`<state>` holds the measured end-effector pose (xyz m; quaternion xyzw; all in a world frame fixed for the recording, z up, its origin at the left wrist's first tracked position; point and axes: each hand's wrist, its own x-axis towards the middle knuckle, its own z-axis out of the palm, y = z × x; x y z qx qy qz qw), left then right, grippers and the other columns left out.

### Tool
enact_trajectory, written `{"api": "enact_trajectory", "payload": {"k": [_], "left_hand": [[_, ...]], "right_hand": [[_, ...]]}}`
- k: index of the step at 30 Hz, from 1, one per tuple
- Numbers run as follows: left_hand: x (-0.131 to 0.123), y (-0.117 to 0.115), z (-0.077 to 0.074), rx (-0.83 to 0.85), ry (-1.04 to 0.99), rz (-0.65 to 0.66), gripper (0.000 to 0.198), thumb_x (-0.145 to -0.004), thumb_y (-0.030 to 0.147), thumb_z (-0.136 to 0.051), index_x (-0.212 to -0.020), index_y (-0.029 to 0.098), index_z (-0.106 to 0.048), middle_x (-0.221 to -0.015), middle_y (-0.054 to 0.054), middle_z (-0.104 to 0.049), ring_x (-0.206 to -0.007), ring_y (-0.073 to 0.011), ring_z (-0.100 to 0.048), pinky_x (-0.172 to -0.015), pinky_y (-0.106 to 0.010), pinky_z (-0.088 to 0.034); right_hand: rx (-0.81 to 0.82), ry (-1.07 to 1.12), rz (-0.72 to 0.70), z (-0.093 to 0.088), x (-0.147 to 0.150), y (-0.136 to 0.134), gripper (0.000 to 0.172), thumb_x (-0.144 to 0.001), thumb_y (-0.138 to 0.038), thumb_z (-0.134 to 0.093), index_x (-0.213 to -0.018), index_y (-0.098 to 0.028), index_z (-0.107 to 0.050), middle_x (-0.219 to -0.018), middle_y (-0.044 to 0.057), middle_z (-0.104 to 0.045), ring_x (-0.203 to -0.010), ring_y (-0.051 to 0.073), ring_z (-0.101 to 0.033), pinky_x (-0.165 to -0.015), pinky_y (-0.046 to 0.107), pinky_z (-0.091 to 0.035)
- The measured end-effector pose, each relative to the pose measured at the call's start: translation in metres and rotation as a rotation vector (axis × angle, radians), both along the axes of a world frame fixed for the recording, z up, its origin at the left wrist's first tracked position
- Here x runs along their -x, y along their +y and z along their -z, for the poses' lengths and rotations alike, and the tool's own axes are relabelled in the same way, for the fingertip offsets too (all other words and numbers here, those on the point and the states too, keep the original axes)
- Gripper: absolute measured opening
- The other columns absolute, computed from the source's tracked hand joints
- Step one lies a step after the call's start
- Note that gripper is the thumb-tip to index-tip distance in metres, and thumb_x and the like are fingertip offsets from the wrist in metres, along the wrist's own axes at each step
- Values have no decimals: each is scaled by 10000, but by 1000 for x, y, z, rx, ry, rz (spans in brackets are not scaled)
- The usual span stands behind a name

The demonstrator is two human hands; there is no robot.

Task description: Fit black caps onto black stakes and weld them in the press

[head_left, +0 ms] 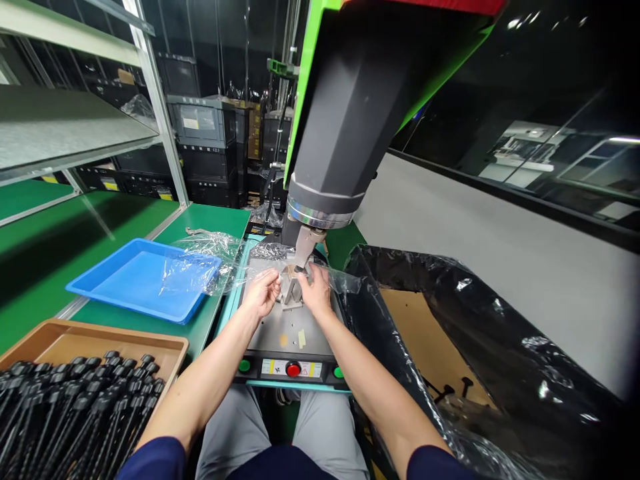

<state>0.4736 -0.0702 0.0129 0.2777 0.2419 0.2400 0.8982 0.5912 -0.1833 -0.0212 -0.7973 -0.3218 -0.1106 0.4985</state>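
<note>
At the metal fixture [292, 291] under the machine's head, both hands work close together. My left hand [263, 292] is closed on a crumpled clear plastic film [233, 272], at the fixture's left side. The film spreads left over the blue tray and shows again right of my right hand [317, 288]. That hand bends around the fixture's right side and appears to grip the film; its fingertips are partly hidden. By its thumb is a small black piece [299, 269]. A pale metal tool tip [303, 247] hangs just above the fixture.
The blue tray [135, 280] lies left, behind a brown tray [173, 343] of black strap-like parts [75, 407]. A box lined with black plastic [373, 320] stands right. Green buttons [244, 365] and a red button [293, 369] line the machine's front. The dark machine head [333, 127] looms above.
</note>
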Motion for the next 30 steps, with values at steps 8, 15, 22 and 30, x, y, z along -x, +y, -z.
{"api": "enact_trajectory", "payload": {"k": [8, 15, 22, 30], "left_hand": [[-7, 4, 3, -30, 47, -62, 232, -722, 102, -747, -884, 147, -588, -687, 31, -636, -514, -50, -609, -476, -122, -498], [6, -4, 33, -79, 185, -116, 210, -694, 94, -730, -839, 156, -592, -634, 54, -592, -484, -42, -571, -448, -121, -444], [53, -35, 48, -226, 285, -57, 239, -691, 253, -784, -855, 151, -643, -843, -56, -689, -667, -109, -647, -560, -183, -503], [120, -89, 24, -1257, 229, 113, 191, -821, 310, -675, -955, 183, -726, -905, -58, -710, -849, -187, -630, -803, -317, -492]], "right_hand": [[14, 26, -144, -23, -8, 1, 230, -828, -343, -569, -959, -190, -679, -1102, 117, -637, -1107, 276, -554, -988, 423, -419], [-143, 485, -456, -6, 63, -63, 313, -815, -380, -650, -1060, -189, -613, -1024, 95, -702, -958, 244, -657, -871, 392, -514], [-338, 521, -526, -13, 100, -89, 367, -755, -395, -779, -1024, -193, -632, -1014, 99, -714, -926, 241, -679, -866, 385, -542], [-393, 704, -605, -26, 119, -87, 472, -704, -508, -803, -1006, -199, -615, -938, 88, -728, -833, 236, -698, -779, 375, -583]]}}
